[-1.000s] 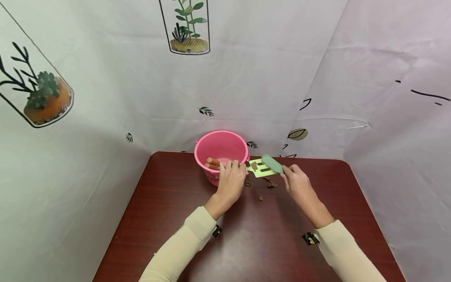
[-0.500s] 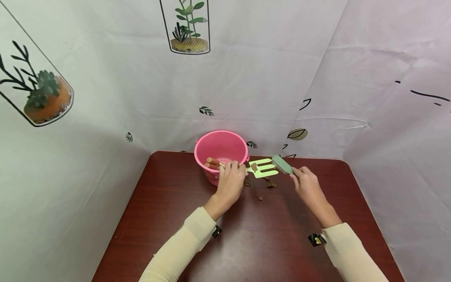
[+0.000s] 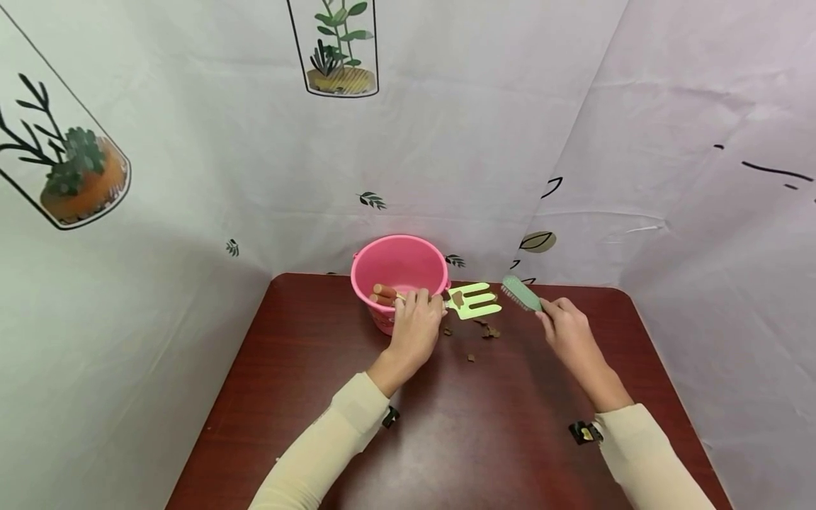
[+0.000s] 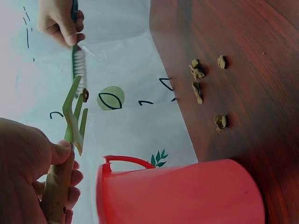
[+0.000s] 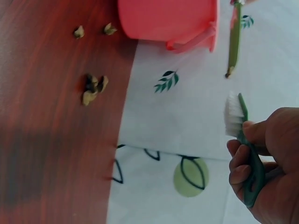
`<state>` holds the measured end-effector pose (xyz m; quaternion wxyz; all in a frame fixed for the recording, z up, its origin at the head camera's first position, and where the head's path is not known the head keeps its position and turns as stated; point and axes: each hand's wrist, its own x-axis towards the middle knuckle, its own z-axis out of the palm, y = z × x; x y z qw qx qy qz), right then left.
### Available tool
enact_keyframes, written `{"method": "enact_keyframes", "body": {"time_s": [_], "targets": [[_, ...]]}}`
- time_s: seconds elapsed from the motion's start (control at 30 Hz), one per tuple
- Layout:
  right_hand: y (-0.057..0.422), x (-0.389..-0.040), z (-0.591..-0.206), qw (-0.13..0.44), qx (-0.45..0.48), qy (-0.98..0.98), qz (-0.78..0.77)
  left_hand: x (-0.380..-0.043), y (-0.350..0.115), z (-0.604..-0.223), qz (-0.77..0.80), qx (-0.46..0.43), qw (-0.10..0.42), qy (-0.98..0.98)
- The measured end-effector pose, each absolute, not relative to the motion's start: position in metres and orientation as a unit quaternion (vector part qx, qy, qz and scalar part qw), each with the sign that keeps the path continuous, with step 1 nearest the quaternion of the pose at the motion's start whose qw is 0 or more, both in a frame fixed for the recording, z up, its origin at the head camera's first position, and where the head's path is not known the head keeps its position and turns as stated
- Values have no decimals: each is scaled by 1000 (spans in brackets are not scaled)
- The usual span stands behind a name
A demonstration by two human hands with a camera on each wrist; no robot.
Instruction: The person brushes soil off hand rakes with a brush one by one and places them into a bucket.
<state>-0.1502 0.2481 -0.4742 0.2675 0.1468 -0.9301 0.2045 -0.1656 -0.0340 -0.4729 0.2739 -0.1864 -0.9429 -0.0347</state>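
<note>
My left hand [image 3: 413, 326] grips the wooden handle [image 4: 58, 189] of a light green garden hand fork [image 3: 473, 301], holding it level at the bucket's right rim. A brown mark shows at the base of its tines, and a small brown bit [image 4: 85, 95] clings by the tips. In my right hand [image 3: 569, 331] is a green scrub brush [image 3: 521, 294] with white bristles [image 5: 233, 114] facing the tines, a short gap apart. The pink bucket [image 3: 400, 263] stands upright under my left hand. Two wooden handle ends [image 3: 384, 291] show over its opening.
Several brown crumbs [image 3: 489, 331] lie on the dark red wooden table [image 3: 306, 397], right of the bucket and below the fork. White patterned cloth [image 3: 459, 142] hangs behind the table and along both sides.
My right hand has drawn the brush off the fork's tines, to the right and toward me. The left hand and fork have stayed almost still.
</note>
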Motion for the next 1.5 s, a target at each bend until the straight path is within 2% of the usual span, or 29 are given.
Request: {"method": "enact_keyframes", "body": {"time_s": [0.37,0.73,0.93,1.13,1.5], "targets": [[210,-147,-455,283,223,-911,200,-168,-31,-475,-27,-193,276,-941],[186,-142,-455,217,237,-928,187,-169,-29,-474,-24,-191,291,-937],[182,-143,-460,200,229,-936,176,-170,-28,-474,-31,-191,279,-941],[182,-144,-461,215,221,-935,173,-169,-28,-475,-33,-189,270,-943],[181,-144,-462,234,215,-936,153,-168,-28,-475,-26,-191,294,-936]]}}
